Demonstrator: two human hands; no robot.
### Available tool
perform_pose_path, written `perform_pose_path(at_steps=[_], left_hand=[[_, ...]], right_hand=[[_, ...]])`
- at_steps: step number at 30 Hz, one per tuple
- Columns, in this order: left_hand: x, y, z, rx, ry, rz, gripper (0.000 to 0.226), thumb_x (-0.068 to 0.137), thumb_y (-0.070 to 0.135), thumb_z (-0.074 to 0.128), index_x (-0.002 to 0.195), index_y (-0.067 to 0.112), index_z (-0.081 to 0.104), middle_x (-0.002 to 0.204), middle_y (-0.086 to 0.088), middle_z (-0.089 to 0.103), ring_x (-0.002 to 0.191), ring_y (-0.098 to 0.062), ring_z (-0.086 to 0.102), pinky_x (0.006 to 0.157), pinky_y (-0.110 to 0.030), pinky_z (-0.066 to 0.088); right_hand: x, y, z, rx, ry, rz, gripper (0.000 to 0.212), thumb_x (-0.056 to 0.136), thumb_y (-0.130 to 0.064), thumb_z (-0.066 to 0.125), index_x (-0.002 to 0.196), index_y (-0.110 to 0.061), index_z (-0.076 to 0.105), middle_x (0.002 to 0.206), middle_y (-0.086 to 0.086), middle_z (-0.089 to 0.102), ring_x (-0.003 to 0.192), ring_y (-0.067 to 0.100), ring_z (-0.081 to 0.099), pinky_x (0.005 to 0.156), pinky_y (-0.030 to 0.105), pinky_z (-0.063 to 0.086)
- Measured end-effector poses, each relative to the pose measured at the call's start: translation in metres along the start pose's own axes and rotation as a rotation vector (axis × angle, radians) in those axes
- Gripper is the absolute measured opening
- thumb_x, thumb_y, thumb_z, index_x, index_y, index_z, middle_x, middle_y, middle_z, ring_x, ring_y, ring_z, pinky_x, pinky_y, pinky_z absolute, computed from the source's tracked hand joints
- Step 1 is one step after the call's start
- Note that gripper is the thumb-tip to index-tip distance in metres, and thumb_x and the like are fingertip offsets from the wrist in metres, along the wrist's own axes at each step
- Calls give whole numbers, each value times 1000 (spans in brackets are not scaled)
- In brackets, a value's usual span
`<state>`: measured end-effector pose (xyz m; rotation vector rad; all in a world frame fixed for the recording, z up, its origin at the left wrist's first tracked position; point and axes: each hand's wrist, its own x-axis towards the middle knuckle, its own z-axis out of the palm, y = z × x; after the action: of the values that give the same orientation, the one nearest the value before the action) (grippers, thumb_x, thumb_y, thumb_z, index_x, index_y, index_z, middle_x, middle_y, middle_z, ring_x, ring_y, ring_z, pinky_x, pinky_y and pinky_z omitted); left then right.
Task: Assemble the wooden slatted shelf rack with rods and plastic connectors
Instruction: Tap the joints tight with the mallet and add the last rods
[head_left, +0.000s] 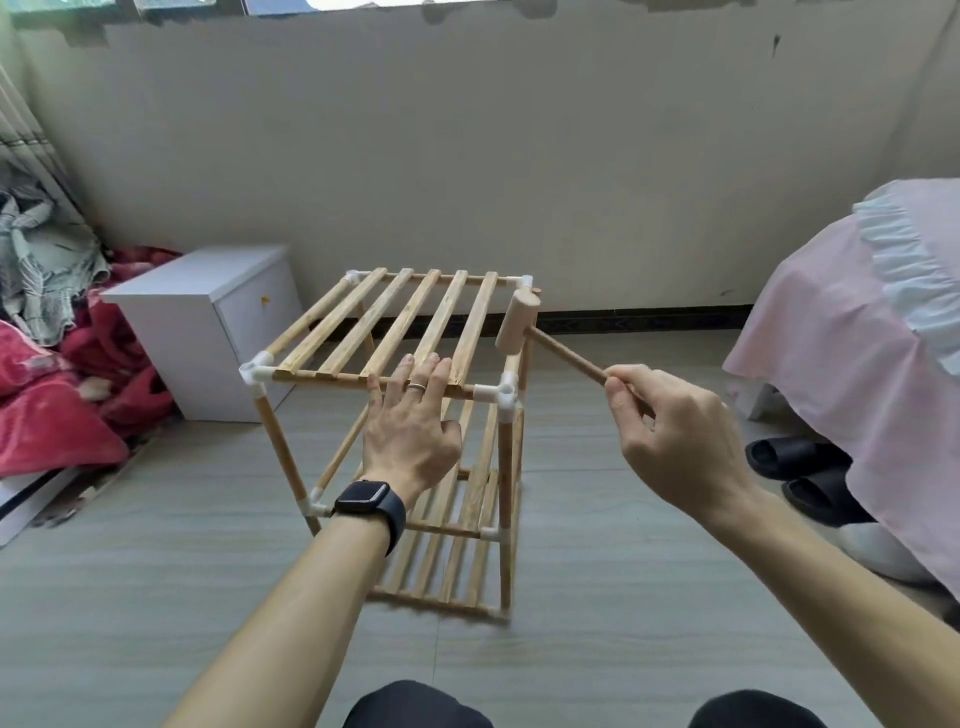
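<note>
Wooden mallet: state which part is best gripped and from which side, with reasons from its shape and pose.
Grip the free end of the handle from the right: the slim rod suits a curled grip and slants rightward, keeping the head clear beside the rack.

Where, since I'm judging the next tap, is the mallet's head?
Head view, right of centre: the mallet's head hangs at the right edge of the top shelf, just nearer than the far right white connector; the right hand grips its handle.

A plain grey wall (467, 156) meets a grey plank floor (156, 597). White cabinet (208, 322) left, pink-covered bed (857, 338) right, black slippers (810, 478) beside it.
</note>
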<state>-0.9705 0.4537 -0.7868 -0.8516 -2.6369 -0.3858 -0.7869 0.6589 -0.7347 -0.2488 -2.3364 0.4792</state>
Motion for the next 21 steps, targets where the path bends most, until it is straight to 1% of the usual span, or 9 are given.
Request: perform_pose_path(at_steps=[3, 6, 9, 11, 13, 16, 18, 20, 21], left_hand=[[5, 7, -9, -66, 49, -55, 69, 87, 46, 28, 152, 25, 39, 161, -3, 35, 150, -21, 24, 123, -51, 5], [26, 16, -19, -104, 54, -256, 65, 91, 61, 21, 133, 28, 58, 145, -14, 49, 136, -28, 39, 113, -51, 21], [51, 23, -23, -1, -143, -383, 53, 90, 67, 33, 110, 31, 65, 135, -14, 53, 131, -34, 39, 110, -55, 24], [58, 24, -24, -57, -219, -401, 35, 86, 59, 43, 86, 32, 65, 119, -7, 58, 122, -31, 42, 109, -55, 23], [59, 21, -21, -153, -238, -358, 29, 82, 57, 51, 74, 33, 64, 112, -2, 60, 120, -28, 43, 111, -56, 20], [51, 1, -27, -302, -299, -284, 24, 82, 59, 60, 74, 39, 68, 114, 5, 64, 129, -24, 42, 115, -55, 15], [46, -24, -44, -390, -402, -277, 12, 81, 58, 69, 83, 47, 68, 130, 14, 55, 139, -23, 35, 117, -52, 15], [43, -51, -69, -378, -542, -259, 18, 82, 50, 76, 97, 50, 65, 148, 11, 41, 142, -23, 33, 117, -44, 26], [42, -62, -82, -351, -583, -261, 21, 84, 40, 78, 101, 45, 67, 149, 7, 44, 133, -20, 45, 110, -34, 39]], right_hand=[[-4, 7, 3, -93, -122, 94, 24, 102, -34, 52, 92, -27, 72, 60, -13, 58, 54, 6, 50, 47, 24, 27], [-4, 16, 6, 74, -49, 223, 27, 104, -33, 48, 85, -29, 67, 55, -11, 58, 58, 7, 57, 44, 20, 29], [-4, 21, 16, 222, -28, 318, 27, 106, -31, 46, 87, -29, 64, 65, -18, 62, 64, 2, 58, 52, 14, 40], [-4, 26, 26, 271, -30, 369, 26, 106, -31, 45, 89, -28, 64, 61, -7, 61, 63, 6, 58, 51, 16, 41], [0, 30, 35, 340, -9, 414, 24, 107, -31, 45, 93, -28, 64, 60, -2, 58, 59, 8, 57, 47, 18, 40], [9, 31, 50, 412, 17, 472, 21, 107, -31, 43, 99, -29, 62, 68, -2, 61, 58, 10, 56, 51, 24, 41], [15, 33, 58, 445, 38, 524, 21, 107, -31, 41, 102, -28, 61, 75, -3, 63, 68, 13, 58, 58, 32, 41], [21, 37, 65, 479, 59, 588, 21, 107, -31, 40, 104, -26, 60, 81, -4, 63, 76, 13, 58, 63, 34, 41], [23, 40, 68, 494, 63, 623, 21, 107, -31, 39, 105, -25, 59, 84, -4, 63, 79, 13, 58, 67, 35, 42]])
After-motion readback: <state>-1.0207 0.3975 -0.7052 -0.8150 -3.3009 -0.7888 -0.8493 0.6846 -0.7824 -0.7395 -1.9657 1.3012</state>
